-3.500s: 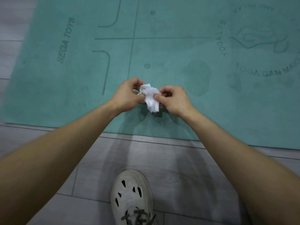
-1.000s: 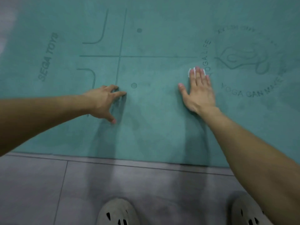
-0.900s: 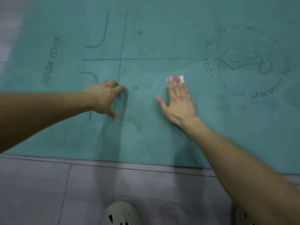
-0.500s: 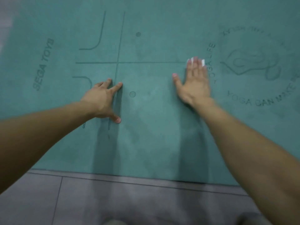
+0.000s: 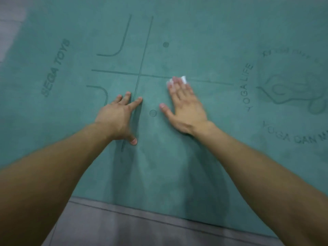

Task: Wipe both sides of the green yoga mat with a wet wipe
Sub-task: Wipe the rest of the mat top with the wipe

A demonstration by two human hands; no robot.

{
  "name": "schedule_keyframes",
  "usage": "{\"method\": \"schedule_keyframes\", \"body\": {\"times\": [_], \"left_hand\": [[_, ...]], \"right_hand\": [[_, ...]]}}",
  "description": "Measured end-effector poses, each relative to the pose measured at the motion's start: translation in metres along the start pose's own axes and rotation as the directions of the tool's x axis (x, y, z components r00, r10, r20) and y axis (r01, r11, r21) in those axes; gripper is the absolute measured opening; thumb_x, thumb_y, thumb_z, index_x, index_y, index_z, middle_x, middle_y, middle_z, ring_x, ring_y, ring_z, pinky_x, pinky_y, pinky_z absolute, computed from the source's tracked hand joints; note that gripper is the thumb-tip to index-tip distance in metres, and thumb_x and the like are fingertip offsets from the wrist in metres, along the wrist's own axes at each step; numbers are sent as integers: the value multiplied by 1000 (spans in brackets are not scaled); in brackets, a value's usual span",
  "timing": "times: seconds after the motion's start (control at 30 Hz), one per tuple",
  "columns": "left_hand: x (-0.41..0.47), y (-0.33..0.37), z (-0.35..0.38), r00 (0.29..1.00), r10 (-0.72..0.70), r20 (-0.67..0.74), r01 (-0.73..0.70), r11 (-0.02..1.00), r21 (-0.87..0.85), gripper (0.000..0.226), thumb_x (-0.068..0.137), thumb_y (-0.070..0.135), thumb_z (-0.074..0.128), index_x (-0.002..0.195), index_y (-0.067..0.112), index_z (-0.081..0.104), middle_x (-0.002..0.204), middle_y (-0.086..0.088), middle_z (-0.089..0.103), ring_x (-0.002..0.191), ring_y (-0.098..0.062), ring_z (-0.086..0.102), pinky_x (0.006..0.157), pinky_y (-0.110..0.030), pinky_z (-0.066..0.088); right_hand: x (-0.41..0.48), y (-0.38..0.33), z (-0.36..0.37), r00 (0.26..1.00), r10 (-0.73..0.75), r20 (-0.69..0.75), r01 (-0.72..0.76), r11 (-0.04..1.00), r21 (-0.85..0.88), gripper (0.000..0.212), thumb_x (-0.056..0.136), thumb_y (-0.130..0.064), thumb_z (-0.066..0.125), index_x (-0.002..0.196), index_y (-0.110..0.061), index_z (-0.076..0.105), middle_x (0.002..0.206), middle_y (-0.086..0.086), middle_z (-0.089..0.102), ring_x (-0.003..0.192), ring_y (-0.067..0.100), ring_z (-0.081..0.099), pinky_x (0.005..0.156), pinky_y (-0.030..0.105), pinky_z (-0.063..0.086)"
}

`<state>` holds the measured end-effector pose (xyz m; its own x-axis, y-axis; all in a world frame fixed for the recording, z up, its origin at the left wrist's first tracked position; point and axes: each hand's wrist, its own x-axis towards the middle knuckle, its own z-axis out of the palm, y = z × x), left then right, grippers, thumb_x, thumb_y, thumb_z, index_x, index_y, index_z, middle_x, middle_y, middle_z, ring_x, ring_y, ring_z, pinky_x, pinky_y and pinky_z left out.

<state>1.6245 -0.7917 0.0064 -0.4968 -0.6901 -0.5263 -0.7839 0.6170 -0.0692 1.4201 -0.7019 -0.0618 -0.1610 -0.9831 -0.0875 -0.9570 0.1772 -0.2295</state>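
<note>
The green yoga mat [image 5: 177,166] lies flat on the floor and fills most of the view, printed side up with guide lines, a round logo and lettering. My right hand [image 5: 184,105] lies flat on it, fingers together, pressing the white wet wipe [image 5: 183,79] under the fingertips; only the wipe's edges show past them. My left hand [image 5: 118,116] rests on the mat just left of it, fingers spread, holding nothing.
Grey floor tiles [image 5: 142,229] run along the mat's near edge at the bottom. A strip of pale floor [image 5: 8,29] shows at the top left past the mat's end.
My right hand has slid the wipe to the left across the mat since half a second ago, after sweeping right before that. My left hand stays planted on the mat.
</note>
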Motion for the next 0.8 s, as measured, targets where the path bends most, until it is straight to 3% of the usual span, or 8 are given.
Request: {"method": "schedule_keyframes", "body": {"times": [0.1,0.2,0.3,0.37,0.47,0.57,0.63,0.8], "left_hand": [[-3,-3,2,1000,-26,-13,25,999,-42,164,42,66,99,167,36,-3,177,8,-4,163,-20,8,124,-52,35],[-6,-3,0,999,-50,-19,49,998,-50,163,46,66,98,168,32,-4,176,14,-6,163,-15,5,121,-51,38],[-8,-2,-3,998,-58,-22,57,996,-67,162,47,64,99,168,34,-5,176,16,-7,163,-12,3,119,-51,39],[-9,-1,-3,998,-59,-25,57,996,-64,162,47,65,99,167,36,-5,175,17,-7,163,-11,3,119,-51,39],[-9,-2,-3,998,-63,-22,62,996,-62,163,47,64,99,167,36,-7,175,17,-8,163,-11,3,119,-50,39],[-7,0,-3,997,-70,-20,68,995,-75,163,46,61,101,167,35,-6,175,16,-9,163,-12,2,119,-49,39],[-7,2,-5,997,-75,-10,74,994,-83,164,46,59,101,168,34,-6,176,15,-9,163,-13,2,119,-49,39],[-4,0,-4,998,-57,-13,56,997,-58,165,44,60,101,168,34,-4,176,15,-8,163,-13,3,119,-49,38]], "right_hand": [[-8,-16,6,861,-485,156,496,867,-42,77,109,-63,21,169,-18,7,177,2,4,162,16,-7,132,37,-1],[36,48,-16,988,-139,62,143,987,-75,76,108,-63,13,169,-19,3,177,1,1,162,15,-8,132,38,-3],[54,41,-14,984,175,-25,-176,984,-27,83,104,-65,14,169,-14,5,177,6,0,163,20,-8,132,39,-4],[45,-5,0,988,-146,43,147,989,-27,80,106,-62,17,169,-14,6,177,6,2,163,20,-8,132,40,-1],[47,-7,-1,837,-527,144,539,840,-60,70,110,-54,19,169,-20,5,177,0,3,162,13,-8,132,36,-2],[90,35,-20,999,-53,15,54,995,-85,71,108,-54,15,169,-17,7,177,3,5,163,17,-4,132,38,-3],[92,20,-14,992,123,-17,-124,992,-35,78,106,-58,17,169,-12,8,176,7,4,163,21,-4,132,40,-3],[75,6,-7,891,-430,143,439,897,-39,72,109,-58,18,169,-19,9,177,1,6,162,14,-6,132,35,-2]]}}
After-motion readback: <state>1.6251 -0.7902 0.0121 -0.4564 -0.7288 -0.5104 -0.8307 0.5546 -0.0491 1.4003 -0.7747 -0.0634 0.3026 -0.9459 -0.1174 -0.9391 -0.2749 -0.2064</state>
